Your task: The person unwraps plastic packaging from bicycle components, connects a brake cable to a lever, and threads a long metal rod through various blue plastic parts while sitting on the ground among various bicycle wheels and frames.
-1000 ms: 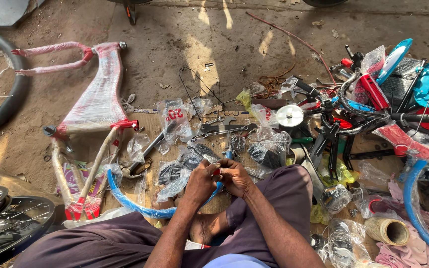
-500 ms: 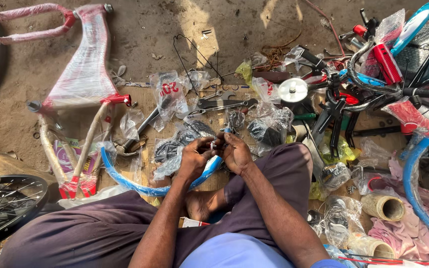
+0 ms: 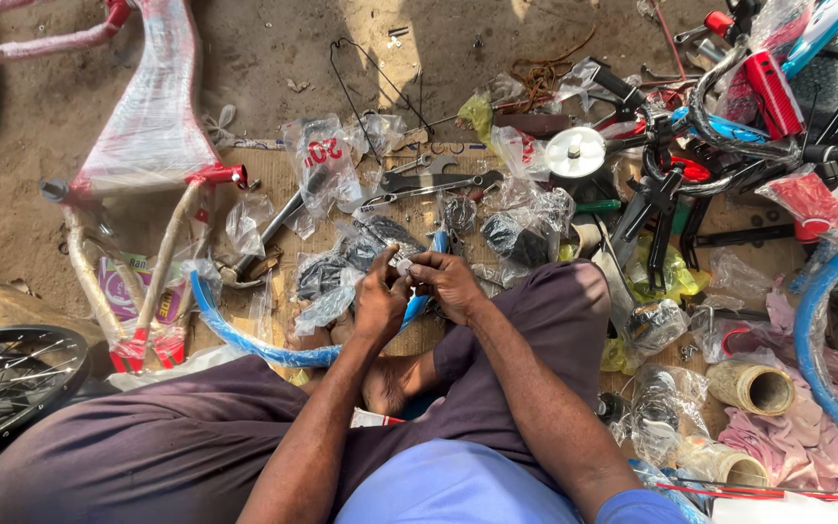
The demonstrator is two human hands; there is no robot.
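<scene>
**Both hands pinched on a small metal part above a litter of bicycle pieces**

The person sits cross-legged on the ground, and the left hand (image 3: 380,296) and right hand (image 3: 450,284) meet in front of the knees, fingertips drawn together around a small silvery part (image 3: 402,263). Both hands are closed on it in a pinch; what kind of fitting it is, I cannot tell, it is too small and half hidden by the fingers.

Just under the hands a blue mudguard (image 3: 244,335) curves away to the left, passing below the left wrist. Right beyond the fingertips lie several clear plastic bags of dark parts (image 3: 380,238), and a little farther out, a spanner (image 3: 434,181) and other flat tools rest on a sheet of cardboard (image 3: 264,155). Farther off to the left of the left hand stands a bicycle frame wrapped in red-and-white plastic (image 3: 152,116), and near the left knee the edge of a spoked wheel (image 3: 12,378) shows.

Beyond the right hand and off to the right sits a white round disc (image 3: 575,151), then a tangle of black and red handlebars (image 3: 729,136). Near the right knee lie yellow plastic wrapping (image 3: 666,277) and a cardboard tube (image 3: 754,386) on pink cloth (image 3: 797,442). The bare foot (image 3: 395,383) is tucked under, directly below the hands.
</scene>
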